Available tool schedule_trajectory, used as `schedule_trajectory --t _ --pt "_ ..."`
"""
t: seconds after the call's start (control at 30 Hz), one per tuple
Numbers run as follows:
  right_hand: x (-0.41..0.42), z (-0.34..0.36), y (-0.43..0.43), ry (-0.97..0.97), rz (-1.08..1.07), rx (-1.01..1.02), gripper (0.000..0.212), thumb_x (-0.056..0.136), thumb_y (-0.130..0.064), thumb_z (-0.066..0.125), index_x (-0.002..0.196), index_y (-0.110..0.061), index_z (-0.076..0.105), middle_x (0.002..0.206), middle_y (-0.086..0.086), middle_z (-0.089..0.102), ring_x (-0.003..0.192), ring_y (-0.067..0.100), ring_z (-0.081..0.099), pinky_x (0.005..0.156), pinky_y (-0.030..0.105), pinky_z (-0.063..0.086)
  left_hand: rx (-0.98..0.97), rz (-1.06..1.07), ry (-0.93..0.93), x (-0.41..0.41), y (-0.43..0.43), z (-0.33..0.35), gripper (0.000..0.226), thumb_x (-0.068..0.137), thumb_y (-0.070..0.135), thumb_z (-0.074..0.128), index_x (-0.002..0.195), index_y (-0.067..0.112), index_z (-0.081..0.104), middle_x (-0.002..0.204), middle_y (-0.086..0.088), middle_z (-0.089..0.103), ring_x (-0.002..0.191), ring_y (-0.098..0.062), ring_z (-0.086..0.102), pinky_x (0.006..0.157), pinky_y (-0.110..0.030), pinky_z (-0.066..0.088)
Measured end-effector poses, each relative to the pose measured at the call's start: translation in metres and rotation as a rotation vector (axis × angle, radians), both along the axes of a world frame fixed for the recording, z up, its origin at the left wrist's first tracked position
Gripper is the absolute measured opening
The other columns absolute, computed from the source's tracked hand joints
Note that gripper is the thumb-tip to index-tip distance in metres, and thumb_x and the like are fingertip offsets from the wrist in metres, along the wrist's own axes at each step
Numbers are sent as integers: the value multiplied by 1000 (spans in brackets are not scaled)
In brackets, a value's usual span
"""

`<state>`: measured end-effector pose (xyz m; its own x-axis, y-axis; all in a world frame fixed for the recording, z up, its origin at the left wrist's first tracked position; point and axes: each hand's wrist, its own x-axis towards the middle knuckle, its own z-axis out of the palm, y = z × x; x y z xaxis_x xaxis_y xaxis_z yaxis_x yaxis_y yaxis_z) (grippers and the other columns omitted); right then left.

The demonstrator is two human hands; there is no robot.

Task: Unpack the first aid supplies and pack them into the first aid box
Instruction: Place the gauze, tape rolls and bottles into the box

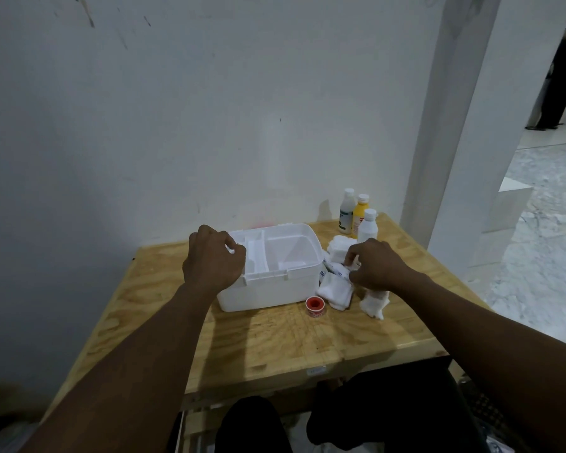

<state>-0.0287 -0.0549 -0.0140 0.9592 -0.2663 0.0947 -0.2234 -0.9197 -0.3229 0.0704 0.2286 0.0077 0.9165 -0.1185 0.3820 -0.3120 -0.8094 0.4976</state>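
Early in the packing, by the look of it: first aid box [268, 282] open on the wooden worktop [275, 338], white divided tray inside showing no supplies in any visible compartment. Everything to be packed outside the box, to its right: three bottles at the back corner, a white one with a label [346, 212], a yellow one [360, 217] and a smaller white one [367, 225], standing close together; a stack of white gauze pads [339, 248] just in front of them; a printed wrapper or packet [332, 271] lying against the box's right wall; soft white bandage rolls [335, 294] and another white wad [374, 304] nearer the front; a red roll of tape [315, 306] on its side just beside the box's front right corner. All of that left to go in, judging from how it lies.

Left hand [213, 259] resting over the box's left rim, fingers curled loosely onto the tray edge, steadying rather than carrying anything. Right hand [378, 264] lowered over the bandage pile, thumb and fingertips drawn together in a pinch on white wrapping or gauze; exactly which piece hard to tell, white on white and partly hidden under the hand
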Motion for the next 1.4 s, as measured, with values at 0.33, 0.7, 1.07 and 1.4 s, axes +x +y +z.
schedule_trajectory --t 0.33,0.7,1.07,1.4 --pt "-7 9 21 130 221 131 30 84 -3 59 104 -17 76 100 0 71 90 17 68 80 30 57 12 -1 3 -3 0 1 11 88 32 58 85 24 64 114 1 52 118 -21 45 76 -35 44" --pt "3 -14 -10 -20 -205 214 35 78 -25 61 113 -29 59 122 5 62 113 29 54 97 44 45 18 4 5 -3 -1 2 9 88 33 57 83 26 60 115 1 52 119 -22 45 78 -35 45" --pt "4 -19 0 78 -146 8 50 86 -34 63 133 -37 49 134 8 50 123 32 45 99 48 38 22 11 2 -3 -1 1 11 89 34 57 82 26 60 115 2 51 119 -21 44 76 -34 42" --pt "0 -14 6 85 -187 -84 46 86 -36 64 130 -30 52 129 10 50 120 33 47 99 49 39 15 8 -10 -2 0 0 10 89 33 56 84 25 59 116 1 52 119 -21 45 76 -33 41"
